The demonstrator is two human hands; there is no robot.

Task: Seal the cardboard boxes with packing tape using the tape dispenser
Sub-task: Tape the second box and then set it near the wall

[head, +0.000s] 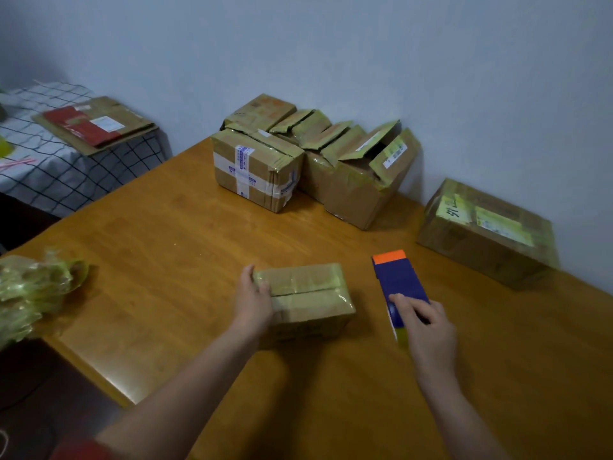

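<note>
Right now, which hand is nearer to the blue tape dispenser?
Right. The right hand touches the tape dispenser at its near end; the left hand holds the small box, which lies between.

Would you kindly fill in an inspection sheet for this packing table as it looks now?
Surface: wooden table.
Job's things: small box at front, tape over its top; tape dispenser lying right of it; open box at the back, flaps up; taped box beside it.
Clutter: crumpled tape wad at the left edge.
Grippers: left hand grips the small box's left end; right hand curls over the tape dispenser's near end.
Cables: nothing seen.
Surroundings: grey wall; checked cloth at left bearing flattened cardboard.
</note>
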